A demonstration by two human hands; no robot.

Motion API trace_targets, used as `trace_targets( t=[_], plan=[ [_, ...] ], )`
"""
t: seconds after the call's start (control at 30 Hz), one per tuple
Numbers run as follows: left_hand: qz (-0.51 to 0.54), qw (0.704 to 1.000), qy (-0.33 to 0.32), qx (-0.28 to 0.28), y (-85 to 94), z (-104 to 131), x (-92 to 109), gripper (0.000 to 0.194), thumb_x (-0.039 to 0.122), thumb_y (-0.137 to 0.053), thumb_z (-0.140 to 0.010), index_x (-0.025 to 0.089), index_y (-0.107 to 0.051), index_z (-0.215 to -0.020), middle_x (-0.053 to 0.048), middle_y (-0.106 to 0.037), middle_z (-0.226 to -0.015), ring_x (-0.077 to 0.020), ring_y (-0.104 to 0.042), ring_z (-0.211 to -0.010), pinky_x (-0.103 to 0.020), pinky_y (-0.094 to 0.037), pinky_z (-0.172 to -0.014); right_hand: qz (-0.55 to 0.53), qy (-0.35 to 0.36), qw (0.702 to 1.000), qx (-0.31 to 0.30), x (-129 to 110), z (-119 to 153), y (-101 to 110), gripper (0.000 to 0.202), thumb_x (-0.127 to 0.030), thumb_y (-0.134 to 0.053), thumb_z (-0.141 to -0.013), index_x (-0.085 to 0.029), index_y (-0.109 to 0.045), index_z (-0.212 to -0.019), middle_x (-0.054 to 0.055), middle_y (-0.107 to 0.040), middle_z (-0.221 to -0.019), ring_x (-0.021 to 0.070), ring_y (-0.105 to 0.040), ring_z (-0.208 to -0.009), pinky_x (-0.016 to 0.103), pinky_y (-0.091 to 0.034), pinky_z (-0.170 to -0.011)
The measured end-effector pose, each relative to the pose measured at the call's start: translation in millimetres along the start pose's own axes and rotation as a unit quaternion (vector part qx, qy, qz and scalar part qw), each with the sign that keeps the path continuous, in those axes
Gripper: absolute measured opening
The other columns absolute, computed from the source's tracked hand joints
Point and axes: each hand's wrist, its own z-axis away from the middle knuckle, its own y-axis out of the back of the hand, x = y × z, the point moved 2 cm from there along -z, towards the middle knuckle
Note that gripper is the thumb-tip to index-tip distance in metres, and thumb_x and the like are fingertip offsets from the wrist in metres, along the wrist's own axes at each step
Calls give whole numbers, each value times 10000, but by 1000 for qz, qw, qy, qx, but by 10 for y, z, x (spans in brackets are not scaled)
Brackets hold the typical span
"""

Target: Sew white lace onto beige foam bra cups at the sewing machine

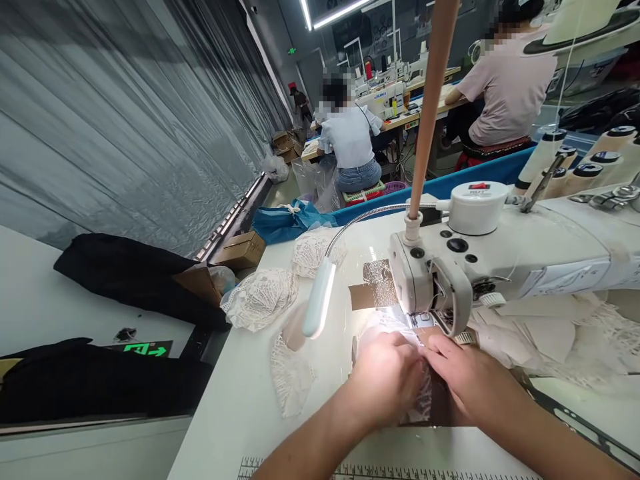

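Observation:
A white sewing machine [500, 247] stands over the table, its needle area lit brightly. Just in front of the needle, white lace fabric [377, 325] lies bunched on the machine bed. My left hand [390, 373] is closed on this fabric, its fingers curled and partly hidden. Close beside it, my right hand [457, 367] pinches the edge of the same fabric, thumb and forefinger towards the needle. The forearms cover some of the bed. A loose cut piece of lace [293, 373] lies on the table to the left.
A lamp [320, 297] on a bendy neck hangs left of the needle. Lace bundles [263, 297] sit at the table's left edge, with more pale fabric [545, 327] under the machine arm. A ruler strip [380, 472] runs along the front. Thread cones [543, 157] stand behind; co-workers sit farther off.

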Motion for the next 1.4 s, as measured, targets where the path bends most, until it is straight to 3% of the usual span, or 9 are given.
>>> trace_targets(
  t=[0.2, 0.4, 0.53, 0.73, 0.83, 0.97, 1.2, 1.3, 1.4],
  plan=[
    [40, 997, -23, 61, -87, -25, -213, 303, 186, -363, -979, 136, -660, -1012, -147, -676, -1041, -264, -589, -940, -397, -508, -808, 102, 8, 993, 59, -46, 20, 9, 515, 75, -397, -717, -204, -669, -1053, 63, -694, -1022, 166, -622, -626, 291, -503, -523],
    [32, 996, -65, 54, -183, -134, -385, 275, 188, -385, -961, 152, -648, -1036, -143, -664, -1133, -264, -600, -920, -403, -492, -792, 130, -21, 987, 94, -108, -147, 121, 566, 80, -431, -620, -202, -714, -1022, 82, -705, -1055, 179, -632, -598, 278, -466, -419],
    [33, 995, -82, 56, -144, -199, -475, 276, 184, -389, -944, 153, -655, -1009, -142, -672, -1108, -266, -607, -894, -401, -487, -773, 120, -33, 988, 96, -98, -183, 105, 545, 77, -436, -626, -202, -714, -1003, 83, -707, -1021, 205, -662, -710, 282, -512, -500],
    [29, 993, -92, 65, -93, -230, -477, 278, 196, -400, -944, 141, -672, -942, -137, -693, -1009, -253, -593, -883, -387, -492, -773, 86, -42, 993, 72, -72, -145, 44, 600, 85, -445, -608, -220, -678, -1069, 36, -709, -963, 187, -652, -691, 262, -463, -440],
    [23, 993, -91, 71, -110, -227, -490, 280, 196, -398, -950, 138, -672, -960, -131, -694, -990, -237, -594, -849, -382, -492, -762, 90, -35, 993, 60, -64, -133, 26, 606, 81, -440, -631, -235, -659, -1100, 40, -695, -1030, 180, -650, -705, 256, -469, -466],
    [15, 993, -84, 86, -146, -228, -519, 282, 174, -405, -947, 137, -655, -1070, -129, -684, -1015, -251, -579, -996, -386, -485, -852, 91, -32, 994, 55, -55, -133, 14, 595, 68, -435, -643, -222, -650, -1115, 60, -671, -1099, 194, -658, -754, 268, -504, -510],
    [-32, 993, -40, 110, -182, -187, -547, 325, 213, -447, -918, 140, -622, -1181, -130, -636, -1209, -274, -548, -1052, -432, -469, -894, 75, -39, 994, 65, -41, -125, 5, 587, 59, -409, -667, -227, -670, -1109, 84, -661, -1139, 211, -675, -770, 271, -499, -483],
    [-61, 992, -22, 104, -182, -152, -546, 357, 265, -464, -911, 164, -596, -1227, -131, -586, -1291, -301, -509, -1142, -468, -441, -927, 61, -39, 996, 54, 21, -62, -80, 559, 36, -395, -740, -216, -645, -1172, 83, -681, -1052, 177, -658, -643, 270, -482, -450],
    [-91, 991, -11, 101, -205, -101, -532, 403, 341, -466, -915, 191, -563, -1276, -123, -538, -1350, -333, -453, -1224, -496, -419, -950, 22, -1, 996, 84, 50, 10, -103, 413, -59, -381, -859, -177, -644, -1155, 92, -685, -1007, 173, -654, -639, 301, -531, -546]
  ],
)
